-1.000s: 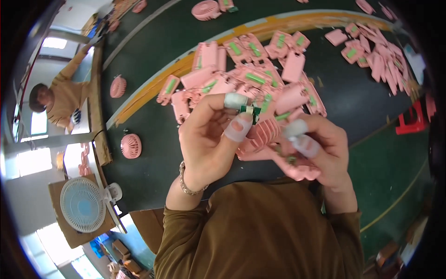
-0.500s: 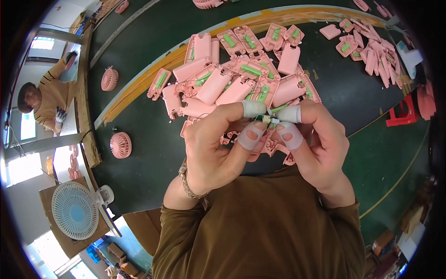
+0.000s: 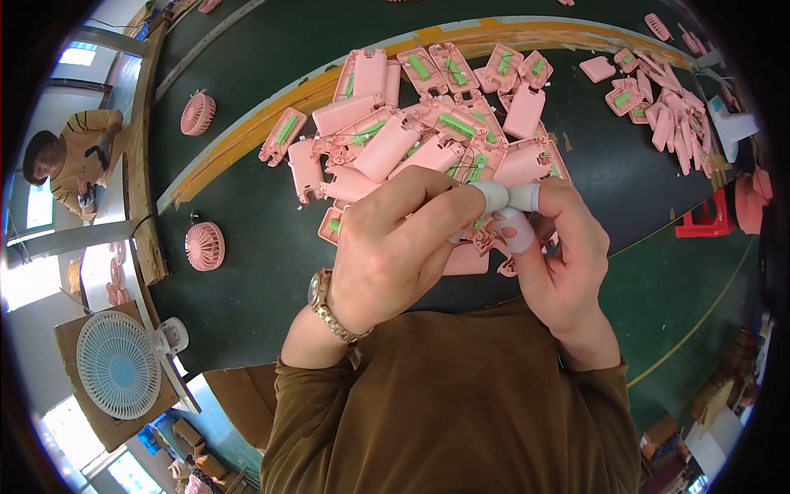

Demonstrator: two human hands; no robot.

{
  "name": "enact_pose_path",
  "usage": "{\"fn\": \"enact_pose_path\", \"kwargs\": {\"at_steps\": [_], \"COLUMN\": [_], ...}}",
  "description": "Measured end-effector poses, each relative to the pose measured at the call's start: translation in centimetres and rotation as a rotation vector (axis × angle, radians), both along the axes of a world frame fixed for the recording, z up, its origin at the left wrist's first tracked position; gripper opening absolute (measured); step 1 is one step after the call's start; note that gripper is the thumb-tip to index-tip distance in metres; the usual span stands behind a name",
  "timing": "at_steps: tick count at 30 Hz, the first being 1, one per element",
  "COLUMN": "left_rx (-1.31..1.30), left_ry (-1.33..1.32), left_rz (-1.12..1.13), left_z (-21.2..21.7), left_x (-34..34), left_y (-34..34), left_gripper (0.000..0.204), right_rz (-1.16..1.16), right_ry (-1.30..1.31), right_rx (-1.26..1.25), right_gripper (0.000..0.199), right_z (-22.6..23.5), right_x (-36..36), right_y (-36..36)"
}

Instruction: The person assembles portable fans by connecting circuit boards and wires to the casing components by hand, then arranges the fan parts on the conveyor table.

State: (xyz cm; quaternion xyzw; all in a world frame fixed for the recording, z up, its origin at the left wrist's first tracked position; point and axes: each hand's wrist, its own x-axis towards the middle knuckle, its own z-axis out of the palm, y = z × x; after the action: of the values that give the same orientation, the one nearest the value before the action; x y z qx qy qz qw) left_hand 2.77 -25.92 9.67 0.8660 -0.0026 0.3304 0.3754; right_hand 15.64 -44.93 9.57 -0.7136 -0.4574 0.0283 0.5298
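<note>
The left hand (image 3: pixel 383 255) and the right hand (image 3: pixel 568 259) met above the surface (image 3: pixel 255 313), near the middle of its near edge. White covers were on the fingertips (image 3: pixel 494 198), and those of the two hands touched each other. In each hand the grip looked almost together, but the fingers hid what was between, so one cannot tell if it was clamped on something. A notched pink part (image 3: pixel 487 239) showed just below the fingertips, partly covered by them, and a smooth pink piece (image 3: pixel 466 262) was beside it, toward the near edge. Behind the hands, a pile of pink cases (image 3: pixel 387 152) with green parts (image 3: pixel 454 125) lay on the surface, before the orange strip (image 3: pixel 428 35). A round pink fan head (image 3: pixel 204 246) rested toward the left edge. Another pile of pink pieces (image 3: pixel 675 132) lay near the right edge, and a red stool (image 3: pixel 708 216) stood beyond this edge.
</note>
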Motion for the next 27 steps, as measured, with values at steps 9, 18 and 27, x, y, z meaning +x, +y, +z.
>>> {"fn": "enact_pose_path", "kwargs": {"at_steps": [9,18,27], "left_rx": [0.175,0.038,-0.341], "left_ry": [0.045,-0.039,0.115], "left_rz": [0.026,0.01,0.057], "left_z": [-0.8,-1.6,-0.5], "left_x": [0.1,0.3,-0.7], "left_y": [0.5,0.2,-1.6], "left_gripper": [0.038,0.044,0.021], "right_rz": [0.136,0.344,0.094], "right_ry": [0.688,1.042,-0.186], "right_rx": [-0.006,0.261,0.068], "right_gripper": [0.024,0.022,0.03], "right_z": [1.2,-0.5,1.2], "right_x": [0.0,0.8,1.7], "right_y": [-0.5,-1.1,0.0]}}
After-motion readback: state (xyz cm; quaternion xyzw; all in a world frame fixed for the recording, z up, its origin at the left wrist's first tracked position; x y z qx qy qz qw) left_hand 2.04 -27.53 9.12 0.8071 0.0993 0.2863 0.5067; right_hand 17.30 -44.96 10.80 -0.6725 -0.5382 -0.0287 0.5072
